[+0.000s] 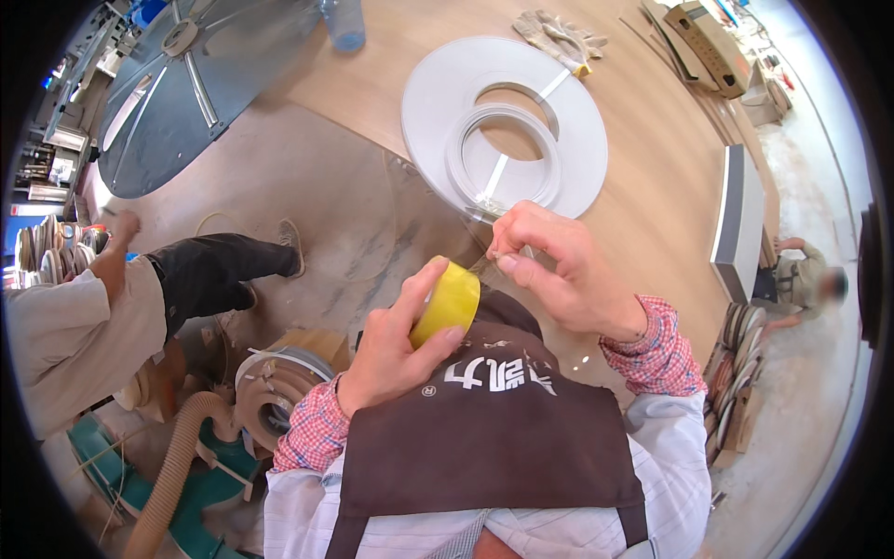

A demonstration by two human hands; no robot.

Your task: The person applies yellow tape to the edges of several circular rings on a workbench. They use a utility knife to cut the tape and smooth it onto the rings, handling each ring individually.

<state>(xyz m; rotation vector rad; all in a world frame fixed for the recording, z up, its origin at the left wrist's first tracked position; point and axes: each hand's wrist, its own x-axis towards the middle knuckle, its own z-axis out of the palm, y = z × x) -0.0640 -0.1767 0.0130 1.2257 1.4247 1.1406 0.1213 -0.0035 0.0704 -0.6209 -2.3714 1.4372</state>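
My left hand is closed around a roll of yellow packing tape, holding it in front of my apron. Beside it, my right hand pinches with thumb and forefinger at what looks like the loose, see-through end of that tape, close to the table edge. Just beyond my hands lies a wide flat roll of white strip, with a smaller white ring-shaped coil on top. White bands cross the roll, and a shiny clear piece shows at its near edge.
Work gloves and a bluish plastic bottle stand on the wooden tabletop. A dark round machine plate is at left. One person is at left, another far right. A ribbed hose rises lower left.
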